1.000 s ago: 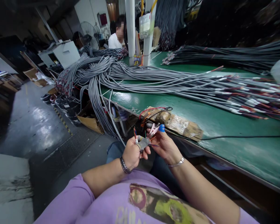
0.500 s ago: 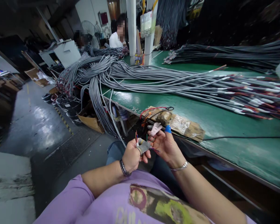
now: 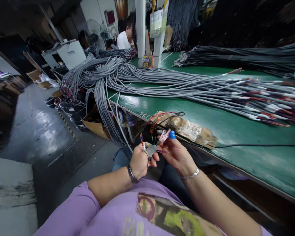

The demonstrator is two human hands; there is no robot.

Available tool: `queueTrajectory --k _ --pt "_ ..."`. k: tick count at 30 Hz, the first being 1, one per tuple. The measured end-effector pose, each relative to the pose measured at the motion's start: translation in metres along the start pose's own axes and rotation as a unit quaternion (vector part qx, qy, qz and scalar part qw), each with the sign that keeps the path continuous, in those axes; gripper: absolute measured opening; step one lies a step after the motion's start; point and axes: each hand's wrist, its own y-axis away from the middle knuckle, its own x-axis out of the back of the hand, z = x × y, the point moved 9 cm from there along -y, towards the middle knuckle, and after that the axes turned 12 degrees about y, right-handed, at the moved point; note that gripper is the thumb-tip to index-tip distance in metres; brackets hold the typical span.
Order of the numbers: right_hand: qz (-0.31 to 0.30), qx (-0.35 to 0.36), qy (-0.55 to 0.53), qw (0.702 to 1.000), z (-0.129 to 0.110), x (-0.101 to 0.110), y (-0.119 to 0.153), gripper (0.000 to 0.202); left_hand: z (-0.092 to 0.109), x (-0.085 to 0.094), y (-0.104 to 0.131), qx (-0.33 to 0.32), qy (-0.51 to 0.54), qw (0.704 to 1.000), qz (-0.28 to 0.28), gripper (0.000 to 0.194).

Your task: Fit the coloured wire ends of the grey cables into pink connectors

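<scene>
My left hand is closed on the end of a grey cable, its thumb wrapped in grey tape. Short coloured wires with a white band at their base stick up from this grip. More thin coloured wires stretch from the left thumb toward my right hand. That hand is closed, with blue tape on the thumb and a pale pink wrap on a finger. Its fingertips are at the wires; the exact contact is partly hidden. A grey cable hangs from the bench down toward my left hand.
A taped wooden block with red and black leads lies at the front edge of the green bench. Grey cables spread along the bench; black cables lie behind. A person sits beyond a white post.
My right thumb has moved in from a spread position toward the pink-wrapped finger, and that hand has closed at the wires. My left hand keeps its grip almost in place.
</scene>
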Motion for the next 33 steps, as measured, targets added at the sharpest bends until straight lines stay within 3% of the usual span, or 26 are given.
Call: queueTrajectory --k 9,13,19,23,29,33 --pt "0.001 0.014 0.001 1.0 0.001 0.001 -0.003 0.032 -0.007 -0.004 -0.005 0.017 -0.027 0.999 -0.011 0.038" --pt "-0.027 0.004 0.018 0.999 0.0 -0.004 0.004 0.039 -0.003 0.0 -0.002 0.008 -0.038 0.999 -0.009 0.038" --pt "-0.137 -0.108 0.167 0.971 0.013 -0.006 0.021 0.043 -0.005 0.008 0.003 0.0 -0.08 0.996 -0.029 0.038" --pt "-0.143 -0.092 0.259 0.951 0.003 -0.002 0.024 0.027 -0.004 0.006 0.006 -0.021 -0.145 0.986 -0.075 0.038" --pt "-0.143 -0.034 0.33 0.932 -0.008 -0.012 0.023 0.025 -0.032 -0.003 0.015 0.111 -0.191 0.963 -0.157 0.044" --pt "-0.108 -0.009 0.279 0.954 -0.009 -0.005 0.022 0.027 -0.031 -0.005 0.018 0.122 -0.163 0.966 -0.157 0.046"
